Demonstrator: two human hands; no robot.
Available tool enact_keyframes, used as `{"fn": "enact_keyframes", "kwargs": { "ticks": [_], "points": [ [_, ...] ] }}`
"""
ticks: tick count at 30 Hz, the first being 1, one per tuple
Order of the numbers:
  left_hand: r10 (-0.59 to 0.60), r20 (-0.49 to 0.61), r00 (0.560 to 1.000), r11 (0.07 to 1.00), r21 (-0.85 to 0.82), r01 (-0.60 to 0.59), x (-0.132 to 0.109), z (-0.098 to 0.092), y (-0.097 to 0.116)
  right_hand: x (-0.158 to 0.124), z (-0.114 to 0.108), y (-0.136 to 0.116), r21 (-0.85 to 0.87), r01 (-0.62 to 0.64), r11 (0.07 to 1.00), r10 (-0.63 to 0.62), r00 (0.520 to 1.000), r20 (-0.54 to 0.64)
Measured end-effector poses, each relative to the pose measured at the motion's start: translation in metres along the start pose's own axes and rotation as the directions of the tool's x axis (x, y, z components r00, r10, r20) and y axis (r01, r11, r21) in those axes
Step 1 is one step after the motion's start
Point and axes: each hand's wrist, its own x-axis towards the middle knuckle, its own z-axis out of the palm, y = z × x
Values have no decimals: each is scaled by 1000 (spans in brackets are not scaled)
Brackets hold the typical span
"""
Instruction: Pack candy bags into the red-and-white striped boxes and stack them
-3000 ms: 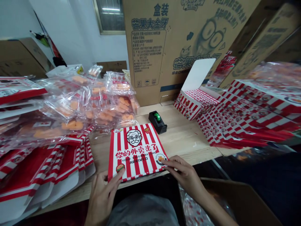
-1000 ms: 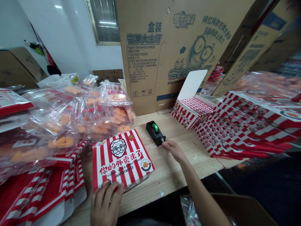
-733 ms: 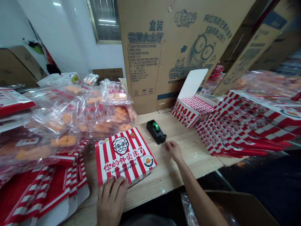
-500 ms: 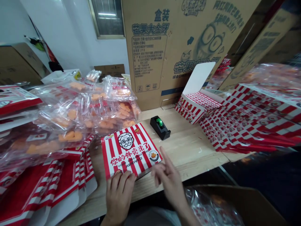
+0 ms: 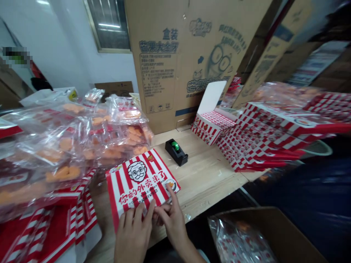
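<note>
Striped takeaway box (image 5: 139, 182) lies flat on the tabletop (image 5: 208, 175). The right hand (image 5: 171, 219) has come back from near the tape dispenser (image 5: 175, 151) to join the left hand (image 5: 133, 233); both hands' fingers are at its near edge, though whether they grip is unclear.

Indoor shot, fairly bright, flat light. Brightest spot was the window (image 5: 108, 22) upper left, with a fluorescent tube (image 5: 109, 25) showing in the glass. White wall (image 5: 59, 47) looked washed out toward the top. Small glare spots all over the plastic bags (image 5: 74, 128). Shadows were soft on the wooden table (image 5: 208, 175), and the area below its edge (image 5: 290, 190) went dark. Strong wide-angle bending at the edges made the cardboard carton (image 5: 175, 73) lean. Stacked boxes (image 5: 326, 104) at right were smeared by motion blur, the striped box (image 5: 142, 186) in the centre less so. Pixelated mosaic patch (image 5: 16, 56) at far left.
</note>
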Motion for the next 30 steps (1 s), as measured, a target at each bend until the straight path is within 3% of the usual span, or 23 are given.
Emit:
{"fn": "enact_keyframes", "kwargs": {
  "ticks": [2, 4, 6, 8, 12, 17, 21, 25, 30],
  "points": [
    [37, -38, 999, 999, -4, -37, -2, 8, -6, 5, -5, 12, -170, 78, 982, -77, 997, 13],
    [93, -111, 989, 996, -6, -94, -2, 17, -12, 10, -14, 22, -370, 263, 891, -267, 963, 40],
    [147, -183, 972, 988, -11, -152, 2, 25, -15, 16, -30, 21, -530, 466, 708, -484, 867, 117],
    [168, -208, 964, 984, -28, -178, 11, 29, -14, 26, -55, 5, -616, 551, 563, -599, 786, 156],
    [102, -170, 980, 991, -72, -116, 46, 33, 6, 73, -129, -59, -729, 431, 532, -659, 751, -38],
    [45, -82, 996, 993, -104, -54, 74, 42, 32, 171, -207, -128, -822, 316, 474, -739, 650, -177],
    [-43, -46, 998, 999, -35, 41, 66, 39, 34, 233, -237, -155, -866, 240, 439, -763, 608, -219],
    [-14, -78, 997, 998, 67, 19, 52, 30, 25, 271, -258, -164, -887, 165, 431, -723, 651, -230],
    [65, -36, 997, 985, 162, -58, 41, 27, 10, 294, -267, -165, -913, 197, 356, -706, 697, -125]
  ]
}}
